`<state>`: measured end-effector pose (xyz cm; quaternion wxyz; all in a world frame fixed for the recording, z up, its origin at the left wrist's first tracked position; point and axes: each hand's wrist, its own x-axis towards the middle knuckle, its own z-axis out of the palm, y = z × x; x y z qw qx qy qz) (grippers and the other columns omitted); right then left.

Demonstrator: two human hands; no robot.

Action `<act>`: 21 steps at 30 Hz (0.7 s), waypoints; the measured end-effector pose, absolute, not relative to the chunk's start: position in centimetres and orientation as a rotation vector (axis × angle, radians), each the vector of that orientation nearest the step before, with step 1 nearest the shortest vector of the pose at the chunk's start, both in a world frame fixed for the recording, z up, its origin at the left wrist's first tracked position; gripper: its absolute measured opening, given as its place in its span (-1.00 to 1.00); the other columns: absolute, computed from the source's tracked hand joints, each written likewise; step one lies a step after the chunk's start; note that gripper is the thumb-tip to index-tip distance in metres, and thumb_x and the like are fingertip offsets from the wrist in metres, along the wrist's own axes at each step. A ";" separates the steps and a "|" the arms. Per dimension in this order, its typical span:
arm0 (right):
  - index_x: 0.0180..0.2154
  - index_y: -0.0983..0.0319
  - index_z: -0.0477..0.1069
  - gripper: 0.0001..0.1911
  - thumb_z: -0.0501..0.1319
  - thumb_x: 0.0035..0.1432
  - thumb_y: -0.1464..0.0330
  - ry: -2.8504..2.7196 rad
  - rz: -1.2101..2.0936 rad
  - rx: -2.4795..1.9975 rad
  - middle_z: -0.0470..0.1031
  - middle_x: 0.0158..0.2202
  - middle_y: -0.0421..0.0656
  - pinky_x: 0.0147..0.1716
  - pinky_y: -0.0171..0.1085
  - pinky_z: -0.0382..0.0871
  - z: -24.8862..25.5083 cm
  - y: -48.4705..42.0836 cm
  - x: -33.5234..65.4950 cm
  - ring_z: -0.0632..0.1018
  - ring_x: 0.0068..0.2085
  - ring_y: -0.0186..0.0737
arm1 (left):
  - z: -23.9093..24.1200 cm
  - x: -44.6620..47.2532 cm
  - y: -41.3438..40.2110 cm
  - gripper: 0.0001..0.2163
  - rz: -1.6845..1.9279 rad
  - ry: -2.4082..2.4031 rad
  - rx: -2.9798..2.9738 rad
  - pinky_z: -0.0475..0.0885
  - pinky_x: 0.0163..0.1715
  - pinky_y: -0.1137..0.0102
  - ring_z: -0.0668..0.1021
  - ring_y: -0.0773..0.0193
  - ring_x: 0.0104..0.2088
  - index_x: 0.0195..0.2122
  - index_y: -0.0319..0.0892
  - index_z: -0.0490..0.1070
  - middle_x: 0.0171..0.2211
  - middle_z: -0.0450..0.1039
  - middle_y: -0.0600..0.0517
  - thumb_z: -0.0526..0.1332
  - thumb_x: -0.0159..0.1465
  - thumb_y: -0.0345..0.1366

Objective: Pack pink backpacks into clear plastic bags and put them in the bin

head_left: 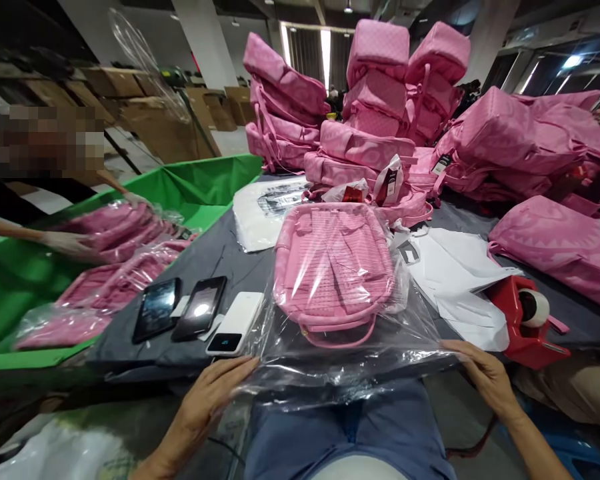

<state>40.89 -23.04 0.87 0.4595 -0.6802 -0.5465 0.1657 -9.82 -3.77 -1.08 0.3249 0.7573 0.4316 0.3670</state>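
Observation:
A pink backpack [334, 267] lies inside a clear plastic bag [350, 363] on the dark grey table [230, 250] in front of me. My left hand [211, 395] grips the bag's open near edge at its left corner. My right hand [485, 375] pinches the same edge at the right corner. The bag's mouth hangs over the table edge above my lap.
Two phones [180, 309] and a white power bank [235, 323] lie left of the bag. A red tape dispenser [527, 319] and white paper sheets [455, 280] sit at the right. Pink backpacks [380, 100] pile up behind. Another person's hands [75, 243] handle bagged backpacks in a green bin [205, 180].

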 end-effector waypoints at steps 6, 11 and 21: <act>-0.42 0.14 0.60 -0.47 0.33 0.07 -0.19 -0.842 0.360 -1.441 0.64 -0.29 -0.06 -0.06 -0.06 0.54 0.8 -19.7 38.5 0.63 -0.16 0.02 | -0.7 -9.7 -2.1 -0.42 0.947 1.238 1.692 0.31 0.31 0.07 0.55 -0.08 0.14 -0.08 0.00 0.67 -0.01 0.64 -0.07 0.14 0.23 0.32; -0.42 0.18 0.41 -0.42 0.31 0.06 -0.22 -0.544 0.201 -1.403 0.37 -0.56 -0.26 -0.56 -0.34 0.33 1.0 -15.2 36.2 0.38 -0.54 -0.32 | 0.8 -7.2 -1.6 -0.44 1.174 1.289 1.607 0.50 0.10 0.20 0.61 -0.01 -0.01 -0.16 -0.05 0.68 -0.10 0.65 -0.07 0.16 0.23 0.31; -0.30 0.19 0.39 -0.30 0.36 -0.14 -0.28 -0.423 0.376 -1.556 0.29 -0.58 -0.33 -0.72 -0.36 0.09 1.2 -13.4 36.6 0.25 -0.61 -0.37 | 2.5 -3.5 -0.1 -0.60 1.379 1.631 1.943 0.45 0.07 0.15 0.57 -0.02 0.01 0.00 -0.16 0.53 0.00 0.54 -0.16 0.11 0.38 0.02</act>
